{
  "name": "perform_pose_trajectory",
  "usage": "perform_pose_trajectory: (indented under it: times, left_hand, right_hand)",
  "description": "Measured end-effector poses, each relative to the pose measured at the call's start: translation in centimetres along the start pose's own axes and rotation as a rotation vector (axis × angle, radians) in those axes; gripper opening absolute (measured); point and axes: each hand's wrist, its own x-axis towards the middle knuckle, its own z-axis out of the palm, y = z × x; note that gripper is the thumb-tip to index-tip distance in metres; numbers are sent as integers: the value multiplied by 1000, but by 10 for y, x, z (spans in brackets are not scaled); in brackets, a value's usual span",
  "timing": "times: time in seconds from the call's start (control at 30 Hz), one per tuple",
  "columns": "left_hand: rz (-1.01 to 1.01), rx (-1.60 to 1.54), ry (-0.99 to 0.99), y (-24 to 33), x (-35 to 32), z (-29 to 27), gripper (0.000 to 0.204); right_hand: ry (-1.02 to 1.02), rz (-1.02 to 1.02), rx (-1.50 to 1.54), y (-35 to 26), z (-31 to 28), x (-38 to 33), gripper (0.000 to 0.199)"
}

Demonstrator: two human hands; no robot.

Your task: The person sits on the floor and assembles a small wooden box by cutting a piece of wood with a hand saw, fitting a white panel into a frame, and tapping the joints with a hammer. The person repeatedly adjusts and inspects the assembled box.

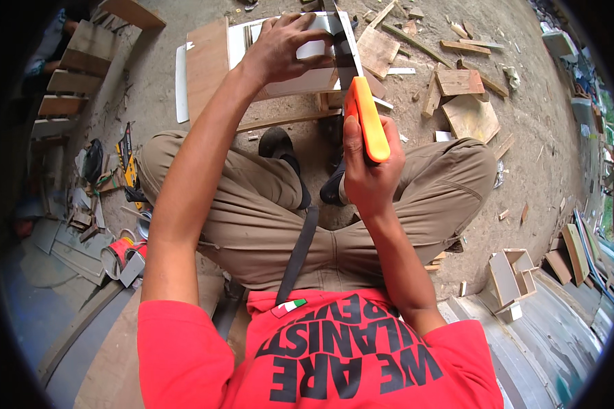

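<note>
My right hand (375, 174) is wrapped round the orange handle of a handsaw (369, 123). The saw's dark blade (346, 54) points away from me and lies across the right end of a white board (297, 87). On that board, just left of the blade, rests my left hand (280, 51) with its fingers spread, the thumb and fingertips close to the blade. A brown plywood panel (208, 71) sits at the board's left end. The far end of the blade runs out of the top of the picture.
Wood offcuts (460, 82) lie scattered on the floor at the far right. Slatted wooden pieces (82, 65) stand at the far left. A small wooden box frame (512, 276) is at the right. A yellow and black tool (127, 157) and a red container (119, 253) lie left of my legs.
</note>
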Motion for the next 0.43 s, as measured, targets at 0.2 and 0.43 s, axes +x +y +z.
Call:
perform_pose_trajectory:
  times: [0.2, 0.43]
  left_hand:
    - [-1, -6, -6, 2, 1, -2, 40]
    - [-12, 18, -9, 2, 0, 0, 40]
  right_hand:
    - [-13, -12, -24, -1, -3, -5, 23]
    - [-63, 23, -43, -5, -13, -10, 23]
